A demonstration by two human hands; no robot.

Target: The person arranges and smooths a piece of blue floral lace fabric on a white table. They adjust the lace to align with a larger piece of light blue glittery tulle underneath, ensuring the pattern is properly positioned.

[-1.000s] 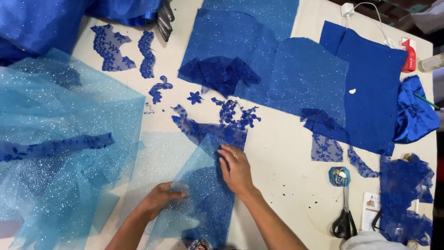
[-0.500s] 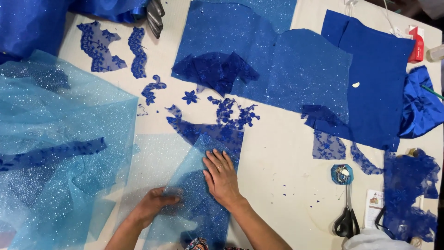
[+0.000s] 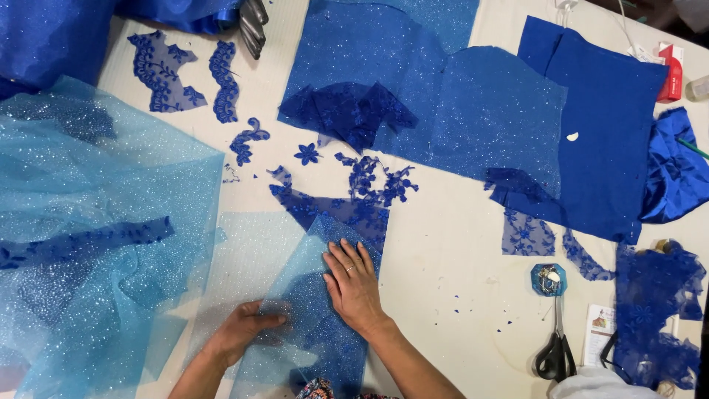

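We have our right hand (image 3: 354, 288) spread flat, fingers open, pressing down on a piece of light blue glitter tulle (image 3: 310, 310) that lies over darker blue lace (image 3: 347, 210) near the front edge of the table (image 3: 450, 244). Our left hand (image 3: 247, 329) rests on the same piece, just beside the right; its fingers look curled, perhaps pinching a fold, though the sheer fabric makes that hard to tell.

The tulle is slippery and thin. If our flat palm slides, the layers beneath could creep out of line, and a pinch held too hard could pucker or snag the mesh on the lace's raised flowers. Loose lace cut-outs (image 3: 306, 154) lie near and could be dragged along by a sweeping sleeve or wrist.

The near edge of the piece runs out of the bottom of the view, so we cannot see where it ends. The large tulle heap (image 3: 96, 244) at left is cut off too. Scissors (image 3: 555, 351) lie well apart, to the right.
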